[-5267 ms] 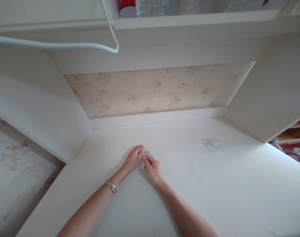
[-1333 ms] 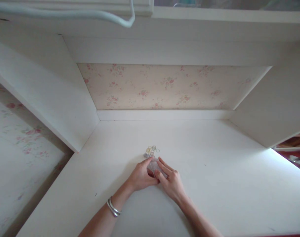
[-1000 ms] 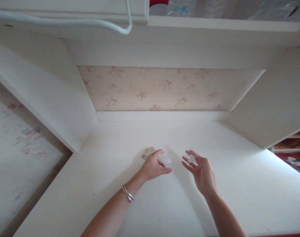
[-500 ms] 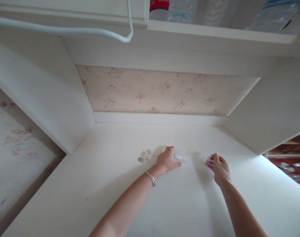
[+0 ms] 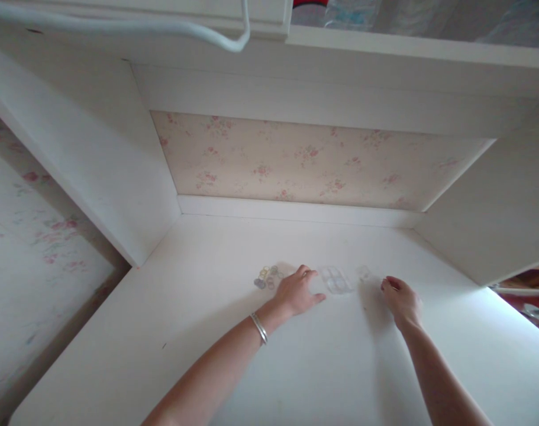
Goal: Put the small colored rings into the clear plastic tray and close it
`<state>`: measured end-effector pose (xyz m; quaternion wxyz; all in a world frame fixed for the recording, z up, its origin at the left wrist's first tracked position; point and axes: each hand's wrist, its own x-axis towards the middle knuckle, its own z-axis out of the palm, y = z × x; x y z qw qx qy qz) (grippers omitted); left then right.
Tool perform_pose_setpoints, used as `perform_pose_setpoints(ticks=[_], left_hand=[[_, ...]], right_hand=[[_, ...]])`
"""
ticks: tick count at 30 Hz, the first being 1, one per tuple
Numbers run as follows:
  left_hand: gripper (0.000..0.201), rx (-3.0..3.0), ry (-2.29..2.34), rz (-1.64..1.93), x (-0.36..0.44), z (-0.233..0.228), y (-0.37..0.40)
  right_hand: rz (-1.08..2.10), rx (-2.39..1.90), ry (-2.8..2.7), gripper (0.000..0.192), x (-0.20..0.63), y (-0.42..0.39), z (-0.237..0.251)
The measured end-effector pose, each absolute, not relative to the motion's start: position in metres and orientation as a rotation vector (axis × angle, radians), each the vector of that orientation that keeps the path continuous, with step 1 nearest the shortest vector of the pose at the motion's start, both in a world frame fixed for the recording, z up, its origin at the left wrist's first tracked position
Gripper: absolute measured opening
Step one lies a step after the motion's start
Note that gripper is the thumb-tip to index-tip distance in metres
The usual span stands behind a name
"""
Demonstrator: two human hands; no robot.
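Note:
A clear plastic box with compartments lies flat on the white tabletop. Just left of it is my left hand, thumb and fingers spread apart, holding nothing. Left of that hand lies a loose pile of small coloured rings, yellow, grey and pinkish, partly behind the fingers. My right hand is to the right of the box, its fingertips pinched together; whatever they hold is too small to make out. Between the box and my right hand lies a small clear item, blurred.
White side panels flank the tabletop, with a floral back wall behind. Overhead runs a shelf edge with clear bottles or packages above. A white cable hangs across the upper left.
My left hand has let go of the clear box, which now lies uncovered beside it. My right hand has drawn slightly right, away from the small clear item. The view has shifted.

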<state>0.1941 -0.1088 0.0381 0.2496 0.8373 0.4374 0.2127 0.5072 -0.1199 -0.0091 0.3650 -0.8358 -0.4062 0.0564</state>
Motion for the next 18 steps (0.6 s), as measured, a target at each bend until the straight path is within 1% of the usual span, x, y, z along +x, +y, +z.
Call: perform_pose_setpoints(ticks=[1, 2, 4, 6, 8, 9, 12, 15, 17, 18], left_hand=[[0.042, 2.264, 1.209, 0.641, 0.179, 0.038, -0.111], [0.031, 2.246, 1.221, 0.705, 0.163, 0.038, -0.113], [0.021, 2.171, 1.236, 0.842, 0.131, 0.036, -0.116], [0.022, 2.045, 1.280, 0.951, 0.103, 0.033, -0.119], [0.024, 1.926, 1.359, 1.000, 0.078, 0.031, -0.122], [0.024, 1.876, 1.388, 1.009, 0.069, 0.030, -0.124], [0.025, 1.780, 1.434, 0.995, 0.049, 0.028, -0.131], [0.027, 1.770, 1.408, 0.922, 0.044, 0.027, -0.135], [0.028, 1.804, 1.371, 0.884, 0.044, 0.026, -0.136], [0.028, 1.828, 1.353, 0.876, 0.044, 0.025, -0.136]], right_hand=[[0.153, -2.199, -1.083, 0.040, 0.509, -0.123, -0.008], [0.172, -2.250, -1.099, 0.042, 0.510, -0.125, -0.007], [0.179, -2.312, -1.098, 0.045, 0.505, -0.130, -0.002], [0.088, -2.291, -1.117, 0.046, 0.489, -0.134, 0.006], [-0.040, -2.169, -1.182, 0.042, 0.461, -0.138, 0.012], [-0.042, -2.090, -1.213, 0.040, 0.442, -0.140, 0.015], [0.204, -1.850, -1.368, 0.035, 0.373, -0.146, 0.020], [0.458, -1.578, -1.692, 0.035, 0.299, -0.150, 0.021], [0.519, -1.465, -1.892, 0.032, 0.259, -0.149, 0.022], [0.485, -1.447, -1.955, 0.030, 0.244, -0.147, 0.022]])
